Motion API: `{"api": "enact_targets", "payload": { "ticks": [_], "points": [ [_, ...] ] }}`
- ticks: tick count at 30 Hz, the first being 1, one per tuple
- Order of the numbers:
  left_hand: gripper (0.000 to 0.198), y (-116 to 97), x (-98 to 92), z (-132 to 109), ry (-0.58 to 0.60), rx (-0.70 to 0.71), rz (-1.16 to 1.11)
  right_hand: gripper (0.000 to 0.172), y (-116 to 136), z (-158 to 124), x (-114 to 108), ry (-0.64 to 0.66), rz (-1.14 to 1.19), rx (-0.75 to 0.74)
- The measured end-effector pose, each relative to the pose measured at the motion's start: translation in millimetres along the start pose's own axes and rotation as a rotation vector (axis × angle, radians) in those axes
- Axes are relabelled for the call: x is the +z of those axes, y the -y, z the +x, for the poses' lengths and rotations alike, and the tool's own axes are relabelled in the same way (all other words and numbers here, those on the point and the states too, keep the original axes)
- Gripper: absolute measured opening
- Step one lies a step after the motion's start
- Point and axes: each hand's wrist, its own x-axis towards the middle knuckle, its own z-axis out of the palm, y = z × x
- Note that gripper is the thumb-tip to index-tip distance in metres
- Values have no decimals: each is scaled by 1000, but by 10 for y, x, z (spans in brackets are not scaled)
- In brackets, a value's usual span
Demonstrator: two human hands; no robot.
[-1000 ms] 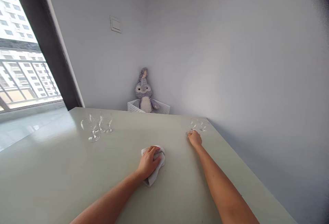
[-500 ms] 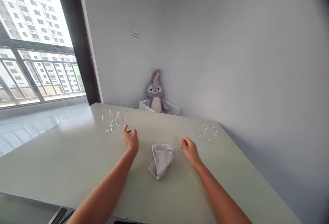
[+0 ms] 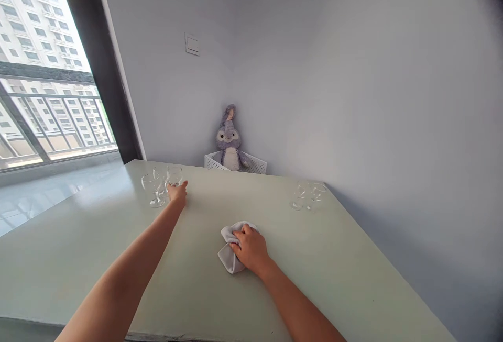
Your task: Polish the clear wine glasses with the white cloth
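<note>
My left hand reaches far out and closes round the stem of a clear wine glass in a small group of glasses at the far left of the pale green table. My right hand lies on a crumpled white cloth in the middle of the table, fingers curled over it. Two more clear glasses stand apart at the far right, near the wall.
A grey plush rabbit sits in a white perforated basket in the corner behind the table. A light switch is on the wall. A large window with a dark frame is at the left.
My left hand let go of the cloth and moved left and forward to a glass. My right hand left the right-side glasses and came back onto the cloth.
</note>
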Motion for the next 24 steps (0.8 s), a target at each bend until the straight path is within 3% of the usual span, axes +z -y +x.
{"api": "enact_targets", "payload": {
  "ticks": [3, 8, 19, 24],
  "points": [
    [42, -38, -5, 46, 39, -69, -5, 23, 0, 16, -11, 5, 13, -8],
    [34, -9, -49, -109, 98, -65, 2, 38, -54, 33, 2, -38, 35, 10],
    [33, 341, 2, -1240, 281, 111, 18, 46, -77, 56, -14, -24, 58, -12],
    [31, 463, -20, -1465, 297, 205, 53, 45, -92, 55, 5, -36, 72, -1]
  ]
}}
